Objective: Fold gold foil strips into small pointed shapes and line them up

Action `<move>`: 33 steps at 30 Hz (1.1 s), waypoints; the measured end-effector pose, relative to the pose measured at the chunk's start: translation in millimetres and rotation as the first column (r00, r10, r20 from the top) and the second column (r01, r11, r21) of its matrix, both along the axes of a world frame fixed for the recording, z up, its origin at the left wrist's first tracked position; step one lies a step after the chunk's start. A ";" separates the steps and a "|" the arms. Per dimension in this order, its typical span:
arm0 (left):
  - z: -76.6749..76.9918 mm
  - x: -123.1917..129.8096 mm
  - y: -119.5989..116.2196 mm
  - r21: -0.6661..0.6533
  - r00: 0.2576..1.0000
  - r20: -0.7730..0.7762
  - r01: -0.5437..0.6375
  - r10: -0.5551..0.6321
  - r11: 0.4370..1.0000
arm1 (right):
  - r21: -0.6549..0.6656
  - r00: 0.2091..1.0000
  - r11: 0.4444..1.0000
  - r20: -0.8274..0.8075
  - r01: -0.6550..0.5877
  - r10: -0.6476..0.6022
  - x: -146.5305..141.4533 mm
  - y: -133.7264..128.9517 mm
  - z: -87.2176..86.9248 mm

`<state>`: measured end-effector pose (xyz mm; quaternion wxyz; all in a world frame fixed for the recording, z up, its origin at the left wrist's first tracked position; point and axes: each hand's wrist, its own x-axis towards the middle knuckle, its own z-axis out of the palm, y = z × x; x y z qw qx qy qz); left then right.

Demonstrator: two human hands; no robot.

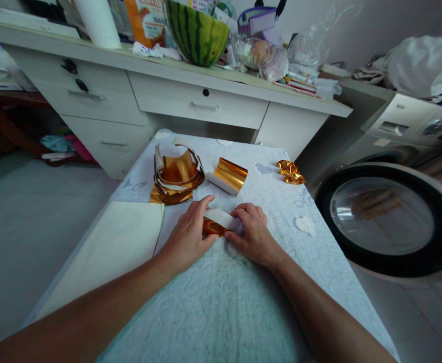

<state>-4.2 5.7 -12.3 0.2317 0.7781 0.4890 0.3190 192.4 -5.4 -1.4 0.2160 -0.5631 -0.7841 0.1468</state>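
Observation:
Between my two hands, low over the cloth, is a sheet of gold foil paper (221, 218), partly rolled or folded so its white back and a gold strip both show. My left hand (192, 227) grips its left end with thumb and fingers. At the right end, my right hand (251, 229) pinches the paper, thumb along the near edge. Just beyond lies a curled gold foil sheet (230, 175). Farther left sits a loose pile of curled gold foil sheets (178, 174). Folded gold foil pieces (291, 172) rest at the table's far right.
A patterned cloth covers the table (221, 302); a pale sheet (107, 257) lies along its left side. Behind stands a white desk with drawers (201, 103), bearing a cut watermelon (198, 35) and plastic bags. To the right, a washing machine's round door (387, 217) hangs open.

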 end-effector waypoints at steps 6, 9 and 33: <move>8.6 -0.2 -0.5 -0.022 0.997 0.080 -0.023 0.025 0.999 | -0.031 0.994 0.998 -0.091 -0.059 0.056 1.3 2.3 5.8; 12.4 -3.3 0.8 -0.095 0.991 0.132 -0.026 0.038 0.995 | -0.056 0.987 0.995 -0.147 -0.079 0.070 2.3 3.3 8.8; 22.8 -6.7 -1.6 -0.370 0.887 0.462 0.206 -0.013 0.906 | -0.226 0.602 0.974 -0.780 -0.020 -0.169 -0.3 6.2 -3.3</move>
